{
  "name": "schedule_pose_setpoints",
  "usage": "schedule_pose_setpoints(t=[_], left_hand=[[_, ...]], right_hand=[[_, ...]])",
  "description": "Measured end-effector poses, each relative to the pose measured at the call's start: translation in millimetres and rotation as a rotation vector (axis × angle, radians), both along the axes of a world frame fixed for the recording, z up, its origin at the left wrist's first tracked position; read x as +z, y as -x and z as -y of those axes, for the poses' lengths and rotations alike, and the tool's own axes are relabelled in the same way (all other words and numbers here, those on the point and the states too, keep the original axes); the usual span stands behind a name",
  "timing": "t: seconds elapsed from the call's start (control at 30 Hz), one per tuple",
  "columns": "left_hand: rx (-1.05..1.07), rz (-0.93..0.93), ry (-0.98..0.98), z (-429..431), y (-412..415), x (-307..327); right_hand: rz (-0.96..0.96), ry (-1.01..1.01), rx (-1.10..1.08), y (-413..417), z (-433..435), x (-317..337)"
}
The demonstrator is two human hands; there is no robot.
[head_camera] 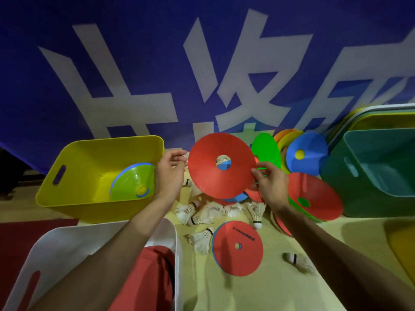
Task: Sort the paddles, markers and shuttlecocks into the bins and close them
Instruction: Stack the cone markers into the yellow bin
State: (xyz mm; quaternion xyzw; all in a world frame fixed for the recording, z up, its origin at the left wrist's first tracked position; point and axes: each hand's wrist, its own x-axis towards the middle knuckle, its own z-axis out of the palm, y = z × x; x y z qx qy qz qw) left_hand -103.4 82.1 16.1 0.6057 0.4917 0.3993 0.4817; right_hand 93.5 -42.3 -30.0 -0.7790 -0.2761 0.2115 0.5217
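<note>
Your right hand (272, 187) pinches the right rim of the red marker (215, 173) between thumb and fingertips, holding the disc tilted in the air above the shuttlecocks (202, 217) scattered on the floor (336, 243). Your left hand (169, 169) sits at the disc's left rim with fingers loosely curled and apart; it may be brushing the edge, though the view does not settle that. Just left of that hand is the yellow bin (89, 153), with a green marker (132, 182) stacked over a blue one inside it. Nearer you on the left stands the white bin (67, 243), which holds a red object I cannot identify. To the right is the teal bin (359, 176), and between it and the held disc lies a pile of markers, among them a blue marker (310, 153) and a leaning red marker (314, 196). A flat red marker (238, 248) lies near you on the floor, with a lone shuttlecock (296, 259) to its right. A blue banner (134, 63) fills the far side.
</note>
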Motion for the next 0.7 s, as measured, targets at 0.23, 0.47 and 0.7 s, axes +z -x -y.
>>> schedule_pose_setpoints(t=[0.23,0.47,0.7], left_hand=[[0.052,-0.022,0.097,29.9,-47.5,-19.9],[-0.075,-0.198,0.216,51.7,-122.8,-39.4],[-0.085,-0.365,0.352,50.9,-185.3,-78.5]], right_hand=[[-0.246,-0.227,-0.192,-52.4,7.5,23.8],[-0.314,-0.313,-0.208,-107.5,29.8,18.8],[-0.428,-0.318,-0.16,-151.3,55.7,13.8]])
